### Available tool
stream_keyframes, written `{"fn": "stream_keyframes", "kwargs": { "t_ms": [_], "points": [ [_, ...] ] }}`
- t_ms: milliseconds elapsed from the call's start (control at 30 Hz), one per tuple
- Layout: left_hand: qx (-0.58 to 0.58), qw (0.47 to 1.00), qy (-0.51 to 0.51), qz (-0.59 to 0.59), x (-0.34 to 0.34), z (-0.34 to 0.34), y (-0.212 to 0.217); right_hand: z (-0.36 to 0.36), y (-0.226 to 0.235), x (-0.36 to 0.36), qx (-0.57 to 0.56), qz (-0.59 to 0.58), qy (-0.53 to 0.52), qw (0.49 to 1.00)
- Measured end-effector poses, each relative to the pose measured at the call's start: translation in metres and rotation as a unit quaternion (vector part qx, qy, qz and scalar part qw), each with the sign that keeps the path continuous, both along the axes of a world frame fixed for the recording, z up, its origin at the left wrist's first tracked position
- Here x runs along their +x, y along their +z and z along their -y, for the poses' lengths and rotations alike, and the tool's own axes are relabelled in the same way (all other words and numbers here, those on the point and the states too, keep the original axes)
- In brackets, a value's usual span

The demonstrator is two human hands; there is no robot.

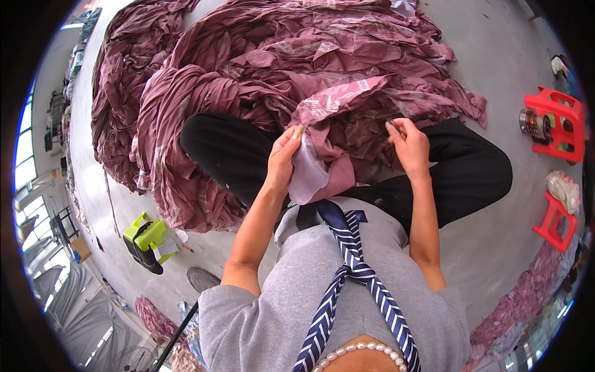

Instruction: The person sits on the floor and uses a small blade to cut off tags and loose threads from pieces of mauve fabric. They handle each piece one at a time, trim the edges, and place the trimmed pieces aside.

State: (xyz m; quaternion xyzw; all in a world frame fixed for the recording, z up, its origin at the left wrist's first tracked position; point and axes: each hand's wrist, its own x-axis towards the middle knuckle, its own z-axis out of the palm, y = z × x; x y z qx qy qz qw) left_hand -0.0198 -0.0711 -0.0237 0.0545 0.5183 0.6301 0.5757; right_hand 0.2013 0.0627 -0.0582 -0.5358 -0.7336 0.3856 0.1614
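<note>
My left hand (pixel 284 156) pinches the edge of a dusty-pink printed fabric (pixel 338 99) between thumb and fingers. Below that grip, a flap of its pale lilac underside (pixel 306 175) hangs over my lap. To the right, my right hand (pixel 410 147) is raised above my thigh with its fingers drawn together. Something small and dark shows at those fingertips, too small to name. The held piece runs into a large crumpled heap of the same cloth (pixel 248 46), which spreads in front of my crossed legs and off to the left.
A lime-green stool (pixel 147 234) with a black item on it stands at the left. On the right are a red stool (pixel 558 102) with a glass jar (pixel 534 124) beside it, and a smaller red stool (pixel 555 223) bearing a plastic bag (pixel 563 191). More pink fabric (pixel 520 297) lies lower right.
</note>
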Motion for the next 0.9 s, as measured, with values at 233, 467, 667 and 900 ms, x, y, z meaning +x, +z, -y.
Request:
{"fn": "stream_keyframes", "kwargs": {
  "t_ms": [233,467,667,900],
  "points": [
    [0.106,0.977,0.084,-0.164,-0.052,0.007,0.012,0.032,0.003,-0.039,-0.176,-0.259,0.033,0.949],
    [0.088,0.843,0.149,-0.509,-0.100,0.037,0.078,0.041,-0.027,-0.060,-0.138,-0.215,0.103,0.961],
    [0.131,0.889,0.374,-0.231,-0.186,0.089,0.080,0.054,-0.036,-0.068,-0.162,-0.293,0.136,0.932],
    [0.049,0.830,0.501,-0.240,-0.291,0.233,0.082,0.064,0.009,-0.066,0.123,-0.236,0.261,0.928]
  ]
}}
